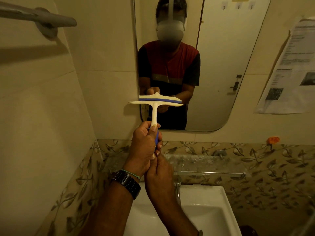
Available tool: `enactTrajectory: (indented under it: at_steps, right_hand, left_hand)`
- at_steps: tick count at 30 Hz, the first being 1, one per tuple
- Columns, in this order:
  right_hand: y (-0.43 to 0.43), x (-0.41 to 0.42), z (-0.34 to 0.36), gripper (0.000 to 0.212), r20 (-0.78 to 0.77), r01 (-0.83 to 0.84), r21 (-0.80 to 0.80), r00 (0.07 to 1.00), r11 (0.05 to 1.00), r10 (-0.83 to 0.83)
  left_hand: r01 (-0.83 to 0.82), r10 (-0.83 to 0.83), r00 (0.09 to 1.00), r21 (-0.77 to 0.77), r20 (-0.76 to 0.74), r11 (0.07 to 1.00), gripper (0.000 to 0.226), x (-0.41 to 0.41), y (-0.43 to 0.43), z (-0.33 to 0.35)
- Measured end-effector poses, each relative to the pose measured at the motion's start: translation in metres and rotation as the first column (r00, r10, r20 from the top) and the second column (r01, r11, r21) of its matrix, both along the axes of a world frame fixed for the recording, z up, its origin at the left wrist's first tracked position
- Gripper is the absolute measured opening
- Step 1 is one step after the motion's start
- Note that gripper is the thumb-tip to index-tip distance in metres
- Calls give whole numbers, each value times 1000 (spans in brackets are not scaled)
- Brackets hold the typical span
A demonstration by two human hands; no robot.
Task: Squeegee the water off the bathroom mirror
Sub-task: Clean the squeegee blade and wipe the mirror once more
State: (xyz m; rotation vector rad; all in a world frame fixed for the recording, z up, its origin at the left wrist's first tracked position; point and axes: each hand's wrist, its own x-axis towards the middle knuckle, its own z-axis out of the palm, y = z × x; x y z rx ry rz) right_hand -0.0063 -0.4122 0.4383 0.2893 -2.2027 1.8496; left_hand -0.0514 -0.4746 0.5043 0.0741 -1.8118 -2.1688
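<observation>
Both hands wrap the squeegee (154, 106) handle, left hand (144, 149) above right hand (159, 169); beyond the fingers, the blade risks skipping the mirror (213, 65) corner, leaving streaks.

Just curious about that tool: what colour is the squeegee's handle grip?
Blue, on a cream squeegee; the left hand wraps it. Head view.

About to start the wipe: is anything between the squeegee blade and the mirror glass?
Nothing visible. The squeegee, held in both the left hand and right hand, has its blade at the mirror, lower left.
</observation>
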Motion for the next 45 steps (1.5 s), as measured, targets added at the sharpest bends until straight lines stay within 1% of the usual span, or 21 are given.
enactTrajectory:
  at_steps: [10,13,21,25,30,32,35,41,45]
  right_hand:
    - [-2,0,-21,35,64,-1,15,998,1000,0]
    - [-2,1,-30,35,82,4,4,997,1000,-4]
    - [-3,5,-54,34,116,12,47,993,999,-18]
    - [-4,8,-57,27,125,38,68,991,997,-47]
    - [-4,10,-72,30,196,20,97,980,995,-39]
    - [-3,10,-73,33,190,10,85,981,996,-26]
    - [-1,12,-69,33,185,4,84,983,996,-20]
    - [6,19,-66,39,218,-11,149,976,989,-22]
    - [13,23,-61,42,231,-36,152,973,988,0]
  left_hand:
    - [-3,3,1000,-32,-13,999,17,-3,-3,-24]
    - [2,-2,1000,-20,6,1000,17,-2,-2,-34]
    - [0,2,999,-25,53,1000,17,-1,-2,-58]
    - [-9,12,998,-48,63,999,17,-1,-2,-67]
    - [-22,28,995,-62,97,998,17,0,-1,-79]
    - [-19,26,994,-66,103,998,18,0,-2,-80]
    - [-21,27,993,-53,119,998,18,0,-1,-80]
    - [-21,16,981,26,196,999,19,5,5,-81]
    - [-24,13,973,44,229,999,19,10,10,-77]
